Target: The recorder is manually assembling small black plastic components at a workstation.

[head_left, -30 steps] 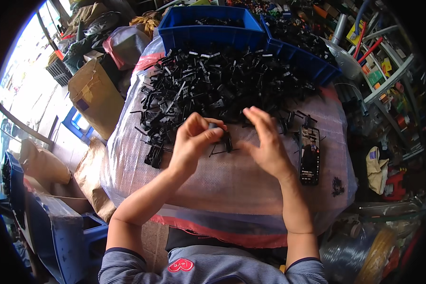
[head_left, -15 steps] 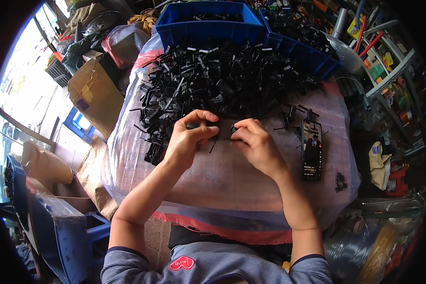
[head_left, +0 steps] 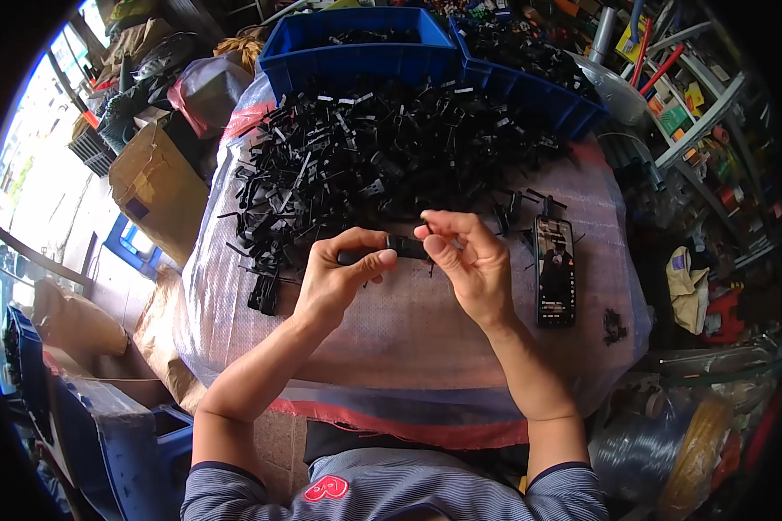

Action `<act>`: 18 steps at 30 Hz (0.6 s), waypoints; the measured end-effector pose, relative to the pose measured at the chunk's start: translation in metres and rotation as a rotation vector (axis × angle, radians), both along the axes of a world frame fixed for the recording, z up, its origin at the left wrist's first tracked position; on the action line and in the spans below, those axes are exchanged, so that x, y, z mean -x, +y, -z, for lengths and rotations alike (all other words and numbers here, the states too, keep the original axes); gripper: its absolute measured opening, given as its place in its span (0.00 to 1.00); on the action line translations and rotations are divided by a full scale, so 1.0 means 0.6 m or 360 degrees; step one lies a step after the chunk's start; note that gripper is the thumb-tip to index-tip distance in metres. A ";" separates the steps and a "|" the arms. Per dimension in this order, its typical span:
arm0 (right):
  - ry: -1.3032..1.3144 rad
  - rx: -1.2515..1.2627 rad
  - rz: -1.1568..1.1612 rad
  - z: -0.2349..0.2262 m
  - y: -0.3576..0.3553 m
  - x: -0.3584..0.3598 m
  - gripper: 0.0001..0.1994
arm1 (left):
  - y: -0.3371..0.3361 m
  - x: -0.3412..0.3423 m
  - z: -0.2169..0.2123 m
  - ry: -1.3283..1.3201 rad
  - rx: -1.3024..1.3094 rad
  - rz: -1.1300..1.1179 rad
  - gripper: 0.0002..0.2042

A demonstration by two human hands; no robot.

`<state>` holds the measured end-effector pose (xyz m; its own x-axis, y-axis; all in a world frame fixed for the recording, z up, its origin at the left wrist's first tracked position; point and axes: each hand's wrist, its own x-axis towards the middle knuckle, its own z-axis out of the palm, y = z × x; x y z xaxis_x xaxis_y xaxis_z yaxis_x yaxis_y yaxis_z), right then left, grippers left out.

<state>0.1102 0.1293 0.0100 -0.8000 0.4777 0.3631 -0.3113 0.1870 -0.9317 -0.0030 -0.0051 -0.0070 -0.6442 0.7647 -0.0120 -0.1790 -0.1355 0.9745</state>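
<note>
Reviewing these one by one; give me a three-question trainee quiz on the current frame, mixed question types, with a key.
1. Multiple choice: what lies on the sheet to the right of the right hand?
A) a hammer
B) a phone
C) a cup
2. True or false: two blue bins stand at the far side of the heap of loose parts.
3. Open: what colour is the small part that the left hand grips?

Key: 1 B; 2 true; 3 black.

Cluttered workshop. Loose black parts (head_left: 391, 161) heaped just beyond the left hand (head_left: 339, 271), blue bins (head_left: 356, 65) farther out, coil (head_left: 639, 451) nearer, well right.
</note>
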 end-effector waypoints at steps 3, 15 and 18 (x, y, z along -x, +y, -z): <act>-0.0049 -0.0170 -0.0084 0.004 0.004 0.000 0.05 | -0.004 -0.007 -0.001 0.0530 -0.0051 -0.0060 0.07; -0.0345 0.0967 -0.0788 0.045 0.028 0.007 0.08 | -0.003 -0.016 -0.007 0.1509 -0.0170 -0.0291 0.09; -0.0552 0.0058 -0.0411 -0.001 0.006 0.005 0.14 | -0.008 0.001 -0.015 0.0050 0.0038 -0.0169 0.07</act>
<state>0.1073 0.1330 0.0103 -0.9666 0.2533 0.0381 -0.0106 0.1091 -0.9940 -0.0037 -0.0097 0.0019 -0.7218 0.6921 -0.0079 -0.1340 -0.1286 0.9826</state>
